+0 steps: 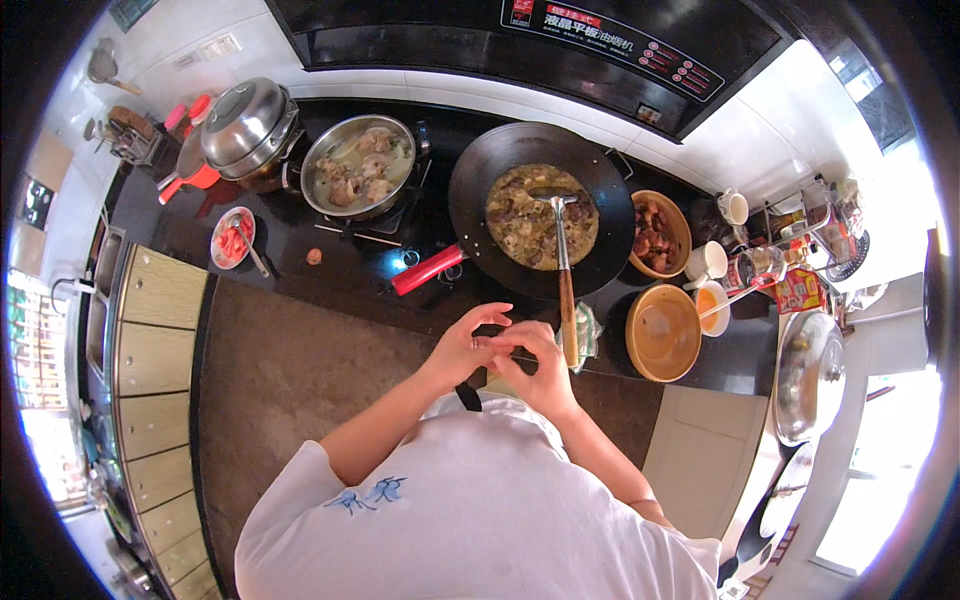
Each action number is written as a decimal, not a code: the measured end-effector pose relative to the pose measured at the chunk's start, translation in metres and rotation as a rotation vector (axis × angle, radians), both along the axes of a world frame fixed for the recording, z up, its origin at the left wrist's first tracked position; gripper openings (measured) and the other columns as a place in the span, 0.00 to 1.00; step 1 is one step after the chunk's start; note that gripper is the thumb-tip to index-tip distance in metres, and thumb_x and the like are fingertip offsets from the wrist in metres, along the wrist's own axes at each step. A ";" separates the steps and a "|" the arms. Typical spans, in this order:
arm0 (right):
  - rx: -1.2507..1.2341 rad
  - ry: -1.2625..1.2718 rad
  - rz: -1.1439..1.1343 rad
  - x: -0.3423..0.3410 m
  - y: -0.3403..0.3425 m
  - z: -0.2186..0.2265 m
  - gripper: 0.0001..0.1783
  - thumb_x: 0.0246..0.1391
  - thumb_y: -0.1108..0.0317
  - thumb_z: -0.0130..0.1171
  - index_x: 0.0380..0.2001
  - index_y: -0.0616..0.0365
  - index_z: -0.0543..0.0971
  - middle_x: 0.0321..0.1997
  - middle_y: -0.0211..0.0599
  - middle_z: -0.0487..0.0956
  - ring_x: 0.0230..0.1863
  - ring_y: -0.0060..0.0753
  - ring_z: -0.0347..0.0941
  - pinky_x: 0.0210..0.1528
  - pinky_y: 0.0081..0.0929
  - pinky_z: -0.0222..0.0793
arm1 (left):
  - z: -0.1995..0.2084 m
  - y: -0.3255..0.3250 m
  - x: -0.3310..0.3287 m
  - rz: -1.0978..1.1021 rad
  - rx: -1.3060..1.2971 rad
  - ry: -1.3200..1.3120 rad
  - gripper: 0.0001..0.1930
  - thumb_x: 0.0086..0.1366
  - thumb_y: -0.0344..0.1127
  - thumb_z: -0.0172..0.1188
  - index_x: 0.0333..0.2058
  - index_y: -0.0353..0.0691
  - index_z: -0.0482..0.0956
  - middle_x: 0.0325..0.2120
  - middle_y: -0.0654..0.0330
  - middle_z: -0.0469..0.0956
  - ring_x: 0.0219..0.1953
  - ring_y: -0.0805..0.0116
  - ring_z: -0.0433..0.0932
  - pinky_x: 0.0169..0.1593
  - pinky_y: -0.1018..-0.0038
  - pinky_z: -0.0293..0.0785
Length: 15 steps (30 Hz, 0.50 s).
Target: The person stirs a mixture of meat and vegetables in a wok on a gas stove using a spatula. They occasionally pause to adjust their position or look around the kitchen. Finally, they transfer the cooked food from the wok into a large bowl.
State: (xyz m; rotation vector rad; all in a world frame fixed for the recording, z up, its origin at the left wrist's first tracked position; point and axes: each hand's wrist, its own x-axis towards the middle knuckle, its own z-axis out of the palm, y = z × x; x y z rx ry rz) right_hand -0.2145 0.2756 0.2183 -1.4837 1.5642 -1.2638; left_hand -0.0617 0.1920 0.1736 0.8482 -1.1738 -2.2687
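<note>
In front of my body my two hands meet above the counter's front edge. My left hand point(462, 345) is curled, its thumb and fingertips close to the other hand. My right hand point(538, 362) is bent with the fingertips pinched against the left ones. Whatever they hold, if anything, is too small to make out. Just beyond them is a black wok point(505, 265) with a red handle point(430, 270), full of a brownish stew point(520, 215). A spatula point(563, 245) rests in it, its wooden handle reaching back beside my right hand.
Left of the wok stands a steel pot point(357, 206) of meat in broth. Farther left are a domed steel steamer point(245, 125) and a small bowl point(222, 252) with a spoon. Two brown bowls point(672, 222) point(645, 345), white cups point(708, 262) and a condiment rack point(800, 225) stand right.
</note>
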 end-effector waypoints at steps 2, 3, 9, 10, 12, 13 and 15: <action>0.219 -0.351 -0.029 -0.005 0.006 -0.013 0.06 0.58 0.70 0.63 0.35 0.61 0.83 0.38 0.35 0.81 0.40 0.27 0.75 0.44 0.25 0.70 | -0.004 0.001 0.000 -0.056 -0.298 -0.002 0.24 0.61 0.29 0.67 0.57 0.40 0.74 0.54 0.59 0.71 0.48 0.69 0.79 0.50 0.72 0.77; 0.280 -0.432 -0.109 -0.004 0.005 -0.016 0.12 0.67 0.67 0.55 0.33 0.65 0.81 0.31 0.33 0.81 0.35 0.22 0.75 0.42 0.21 0.70 | -0.005 0.001 0.000 -0.083 -0.445 -0.003 0.22 0.61 0.29 0.68 0.55 0.39 0.77 0.54 0.60 0.72 0.49 0.69 0.78 0.51 0.72 0.77; -0.027 0.150 -0.293 -0.002 0.004 -0.034 0.08 0.54 0.74 0.66 0.30 0.62 0.75 0.32 0.36 0.76 0.31 0.31 0.75 0.36 0.26 0.71 | -0.002 0.004 -0.002 -0.149 -0.296 -0.011 0.14 0.69 0.37 0.61 0.49 0.37 0.80 0.46 0.63 0.79 0.49 0.74 0.76 0.54 0.72 0.74; 0.027 0.143 -0.260 -0.001 0.005 -0.033 0.10 0.51 0.75 0.67 0.30 0.62 0.74 0.32 0.37 0.75 0.31 0.34 0.75 0.36 0.28 0.72 | -0.009 0.002 -0.002 -0.181 -0.164 0.004 0.14 0.71 0.39 0.59 0.49 0.37 0.80 0.44 0.63 0.80 0.49 0.75 0.76 0.54 0.73 0.74; 0.133 0.129 -0.189 0.001 0.005 -0.028 0.14 0.47 0.78 0.69 0.30 0.61 0.71 0.32 0.39 0.73 0.31 0.39 0.75 0.36 0.30 0.73 | -0.027 0.003 0.000 -0.139 -0.057 -0.011 0.16 0.74 0.44 0.54 0.45 0.37 0.81 0.40 0.63 0.81 0.44 0.77 0.78 0.52 0.74 0.74; 0.144 0.113 -0.089 0.000 0.005 -0.024 0.13 0.49 0.78 0.68 0.34 0.61 0.74 0.35 0.41 0.76 0.33 0.38 0.77 0.36 0.31 0.75 | -0.036 0.001 0.001 -0.126 -0.008 -0.031 0.15 0.74 0.45 0.54 0.44 0.38 0.81 0.40 0.62 0.81 0.43 0.76 0.78 0.51 0.75 0.74; 0.052 0.132 -0.013 -0.004 0.004 -0.023 0.12 0.49 0.78 0.67 0.37 0.61 0.76 0.37 0.42 0.77 0.35 0.38 0.78 0.37 0.31 0.77 | -0.039 -0.003 0.004 -0.110 0.041 -0.099 0.15 0.74 0.44 0.54 0.45 0.38 0.79 0.41 0.61 0.81 0.42 0.75 0.79 0.50 0.75 0.75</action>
